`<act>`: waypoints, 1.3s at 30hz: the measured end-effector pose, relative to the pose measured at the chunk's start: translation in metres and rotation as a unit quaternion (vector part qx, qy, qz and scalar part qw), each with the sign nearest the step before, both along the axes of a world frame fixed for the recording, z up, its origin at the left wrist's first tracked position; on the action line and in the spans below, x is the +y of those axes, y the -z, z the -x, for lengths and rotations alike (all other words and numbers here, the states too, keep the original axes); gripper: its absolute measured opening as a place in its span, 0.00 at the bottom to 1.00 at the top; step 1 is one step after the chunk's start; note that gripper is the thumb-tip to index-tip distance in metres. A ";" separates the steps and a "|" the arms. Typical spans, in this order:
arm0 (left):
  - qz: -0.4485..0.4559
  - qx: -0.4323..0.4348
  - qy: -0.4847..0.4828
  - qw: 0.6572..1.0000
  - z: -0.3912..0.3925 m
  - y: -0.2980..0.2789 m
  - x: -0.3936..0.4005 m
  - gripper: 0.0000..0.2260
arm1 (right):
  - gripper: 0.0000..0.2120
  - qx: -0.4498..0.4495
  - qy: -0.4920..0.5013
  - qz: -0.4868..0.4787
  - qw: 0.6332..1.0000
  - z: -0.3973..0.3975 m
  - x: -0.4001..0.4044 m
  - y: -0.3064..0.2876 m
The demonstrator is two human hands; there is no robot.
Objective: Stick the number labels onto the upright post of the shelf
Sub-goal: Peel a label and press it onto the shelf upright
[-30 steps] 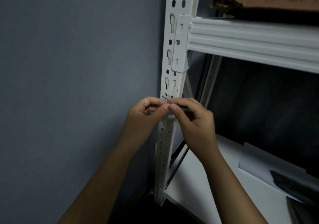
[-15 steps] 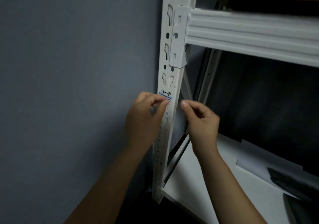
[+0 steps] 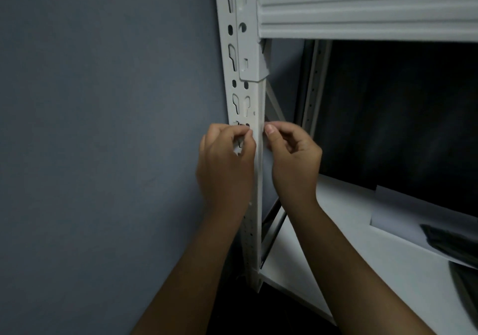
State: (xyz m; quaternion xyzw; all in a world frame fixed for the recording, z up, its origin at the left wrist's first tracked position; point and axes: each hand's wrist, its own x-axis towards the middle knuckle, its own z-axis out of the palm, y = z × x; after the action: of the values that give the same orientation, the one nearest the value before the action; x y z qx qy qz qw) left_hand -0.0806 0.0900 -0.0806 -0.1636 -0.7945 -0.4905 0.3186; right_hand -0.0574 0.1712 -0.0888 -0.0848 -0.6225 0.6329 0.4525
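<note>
At post (image 3: pixel 254 169), L hand (image 3: pixel 227 164) now covers label; R hand (image 3: pixel 292 159) curled, thumb back on post edge.

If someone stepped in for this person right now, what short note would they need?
Left hand: fingers curled at the front of the upright post, seemingly pinching a label whose dark marks peek out above the fingertips.
Right hand: curled beside the post's right edge, thumb up; whether it holds anything is unclear.
Done: one label is at the post.
Left: press it flat and check it; other labels are not in view.

Head cam, close, facing fwd/down at shelf post (image 3: pixel 254 153).
</note>
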 end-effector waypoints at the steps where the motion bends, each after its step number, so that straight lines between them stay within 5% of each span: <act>1: -0.007 -0.002 -0.004 1.000 0.000 -0.001 0.001 0.03 | 0.05 0.000 -0.001 0.002 1.000 0.000 0.001 0.000; 25: 0.006 -0.110 0.019 0.994 -0.004 -0.016 0.008 0.04 | 0.05 -0.011 0.002 0.016 1.000 0.001 -0.005 -0.001; 31: 0.018 -0.192 0.058 0.980 -0.004 0.029 -0.005 0.04 | 0.05 -0.013 -0.014 0.009 1.000 -0.002 -0.003 0.001; 39: -0.038 -0.073 0.068 0.994 0.000 -0.001 -0.009 0.03 | 0.05 -0.002 -0.026 0.013 1.000 -0.001 0.000 0.002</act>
State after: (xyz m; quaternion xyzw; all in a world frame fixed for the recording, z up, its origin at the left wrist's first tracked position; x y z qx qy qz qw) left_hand -0.0808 0.0808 -0.0794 -0.1689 -0.7834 -0.5515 0.2314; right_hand -0.0562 0.1714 -0.0908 -0.0759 -0.6169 0.6523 0.4337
